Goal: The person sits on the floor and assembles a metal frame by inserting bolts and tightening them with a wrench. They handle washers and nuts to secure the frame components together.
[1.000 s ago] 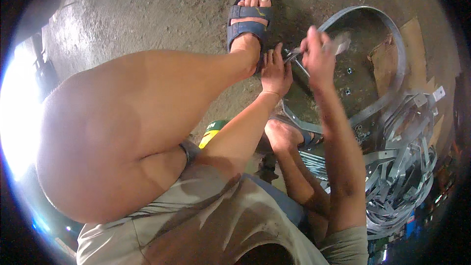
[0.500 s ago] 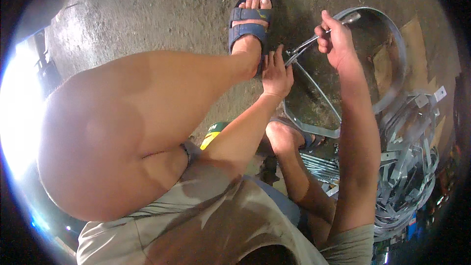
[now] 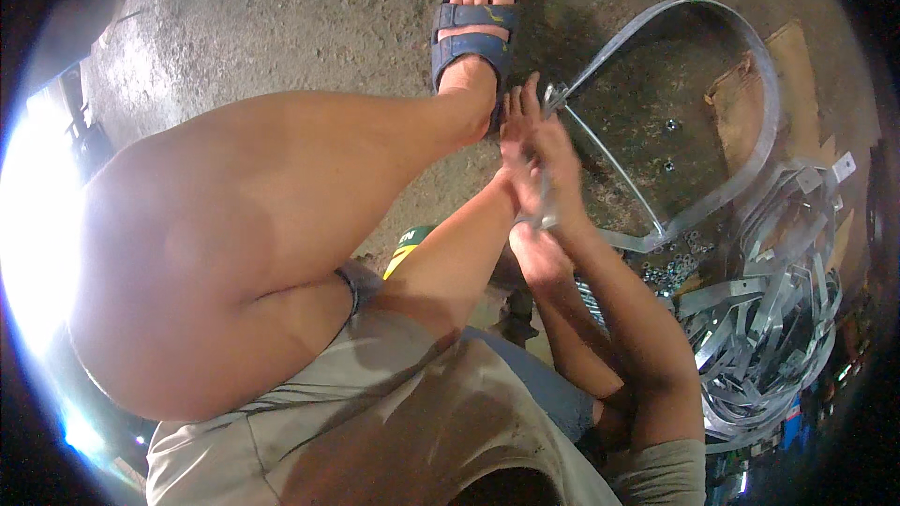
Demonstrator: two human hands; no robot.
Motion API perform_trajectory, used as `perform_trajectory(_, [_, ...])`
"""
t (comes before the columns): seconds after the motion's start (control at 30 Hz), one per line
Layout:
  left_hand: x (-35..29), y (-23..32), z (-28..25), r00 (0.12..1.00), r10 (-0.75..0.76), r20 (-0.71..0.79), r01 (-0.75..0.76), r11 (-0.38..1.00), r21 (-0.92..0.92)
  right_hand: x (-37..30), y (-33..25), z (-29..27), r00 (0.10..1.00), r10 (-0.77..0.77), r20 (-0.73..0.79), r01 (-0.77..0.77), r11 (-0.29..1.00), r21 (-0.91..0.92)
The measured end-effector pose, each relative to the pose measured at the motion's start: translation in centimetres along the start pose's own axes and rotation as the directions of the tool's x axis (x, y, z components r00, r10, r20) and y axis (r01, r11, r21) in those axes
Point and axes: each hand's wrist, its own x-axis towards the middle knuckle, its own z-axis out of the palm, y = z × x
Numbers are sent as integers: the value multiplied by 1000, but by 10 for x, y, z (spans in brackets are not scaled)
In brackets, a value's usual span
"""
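A flat metal band hoop (image 3: 769, 103) lies on the floor, with a thin metal rod (image 3: 614, 167) running across it to the fastened end beside my hands. My left hand (image 3: 517, 122) rests at that end with its fingers stretched out; its palm is partly hidden behind my other hand. Blurred by motion, my right hand (image 3: 559, 164) crosses over the left wrist, closed around a shiny metal wrench (image 3: 542, 222) whose end shows below the hand. The wrench's other end is hidden.
Beside my right forearm lie a heap of metal bands (image 3: 773, 337) and a scatter of small nuts (image 3: 670, 272). Cardboard (image 3: 797, 84) lies beyond the hoop. My sandalled foot (image 3: 475, 33) is left of the hoop end; a green and yellow package (image 3: 408, 248) sits near my left forearm.
My right hand has swung with the wrench from above the hoop, down and left toward my left hand. The hoop has shifted slightly; my left hand stays near its end.
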Motion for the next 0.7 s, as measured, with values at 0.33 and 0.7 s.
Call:
perform_trajectory(0.33, [-13, 33, -28, 990, 92, -110, -88, 995, 45, 128, -13, -62, 702, 705, 100, -688, 635, 352])
perform_trajectory(0.7, [-8, 27, -30, 995, 61, -82, -61, 998, 2, 161, 19, -79, 529, 795, 296, -843, 450, 297])
